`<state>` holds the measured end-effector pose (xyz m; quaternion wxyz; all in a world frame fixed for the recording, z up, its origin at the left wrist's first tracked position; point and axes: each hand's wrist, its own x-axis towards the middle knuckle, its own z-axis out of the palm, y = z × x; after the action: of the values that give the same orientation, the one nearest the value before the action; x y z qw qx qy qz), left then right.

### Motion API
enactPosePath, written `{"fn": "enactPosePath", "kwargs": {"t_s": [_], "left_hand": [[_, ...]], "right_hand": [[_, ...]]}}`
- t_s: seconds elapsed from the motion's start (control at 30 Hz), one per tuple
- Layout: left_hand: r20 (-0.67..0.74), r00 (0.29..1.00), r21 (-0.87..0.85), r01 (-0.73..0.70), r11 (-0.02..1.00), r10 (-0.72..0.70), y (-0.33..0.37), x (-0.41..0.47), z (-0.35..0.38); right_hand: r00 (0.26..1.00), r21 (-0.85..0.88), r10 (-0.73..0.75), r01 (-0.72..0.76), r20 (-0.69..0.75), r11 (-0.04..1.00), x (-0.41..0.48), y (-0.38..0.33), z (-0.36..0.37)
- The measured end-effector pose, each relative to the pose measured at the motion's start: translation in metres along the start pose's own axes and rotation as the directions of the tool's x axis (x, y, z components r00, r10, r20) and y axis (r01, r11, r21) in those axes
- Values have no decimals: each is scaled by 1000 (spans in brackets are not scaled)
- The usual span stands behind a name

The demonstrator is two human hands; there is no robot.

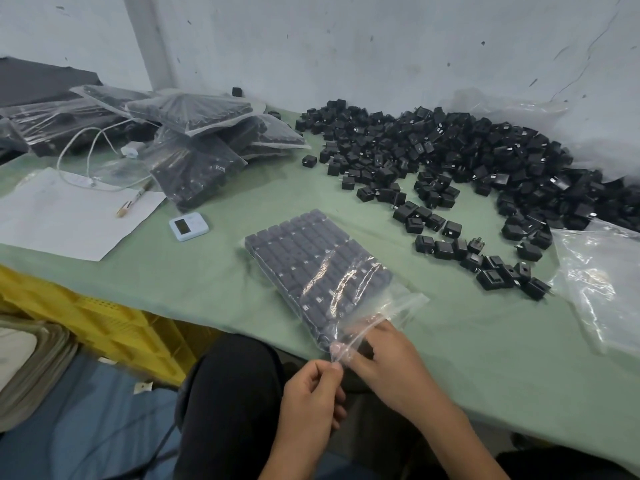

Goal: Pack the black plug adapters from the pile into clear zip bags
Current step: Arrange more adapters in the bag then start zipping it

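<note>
A: Head view. Where is the filled zip bag (311,268)?
B: Flat on the table (207,271), just beyond both hands. The left hand (311,396) pinches its mouth corner; the right hand (388,365) grips the mouth beside it. Far beyond the right hand: adapter pile (467,161). Far beyond the left: packed bags (194,133).

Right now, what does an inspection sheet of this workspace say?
Surface: green table cover.
Job's things: filled zip bag at the near edge; adapter pile far right; packed bags far left; empty bags right.
Clutter: paper sheet, pen, small timer.
Hands: left hand pinches the bag's mouth; right hand holds it alongside.
Cables: white cable looped by the paper.
Surroundings: yellow crate below left; white wall, marked.
</note>
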<state>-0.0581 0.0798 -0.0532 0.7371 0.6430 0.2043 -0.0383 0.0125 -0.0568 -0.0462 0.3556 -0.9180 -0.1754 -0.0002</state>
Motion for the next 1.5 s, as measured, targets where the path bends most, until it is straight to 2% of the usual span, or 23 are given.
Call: {"fn": "enactPosePath", "kwargs": {"t_s": [0.07,0.23,0.4,0.5,0.77,0.87,1.03,1.23,1.33,1.4,1.43,1.5], "left_hand": [[3,1000,3,-4,1000,4,0,-2,0],[5,1000,20,-14,1000,14,1,-5,2],[-5,1000,30,-10,1000,10,-2,-4,1],[-5,1000,29,-7,1000,7,-3,-2,2],[14,1000,48,-18,999,18,-8,1,-7],[21,1000,63,-11,998,10,-10,1,-9],[52,998,101,-24,995,19,-11,2,-11],[83,996,198,-27,980,11,-9,3,-16],[55,996,329,-85,941,71,-2,-1,-25],[-14,979,436,-179,882,206,3,-7,-32],[-12,950,519,-260,814,311,5,-10,-35],[126,859,679,-439,589,496,11,-12,-37]], "right_hand": [[1000,-24,-5,5,4,1000,-2,0,2],[994,-29,-26,23,-105,999,-10,-1,10],[998,-27,-17,15,-61,1000,-9,-3,9],[993,-10,23,-24,-115,1000,-10,-3,11],[997,-28,-66,67,33,997,-10,0,1],[993,-29,-110,112,39,993,-13,-1,-1],[995,-47,-98,99,23,994,-14,-7,2],[991,-105,-85,96,106,990,-11,-5,2],[982,-138,-98,121,163,983,-8,-5,0],[977,-140,-120,146,178,979,-7,-5,-2],[974,-138,-127,154,187,978,-7,-7,-3],[965,-138,-156,187,211,973,-6,-9,-6]]}}
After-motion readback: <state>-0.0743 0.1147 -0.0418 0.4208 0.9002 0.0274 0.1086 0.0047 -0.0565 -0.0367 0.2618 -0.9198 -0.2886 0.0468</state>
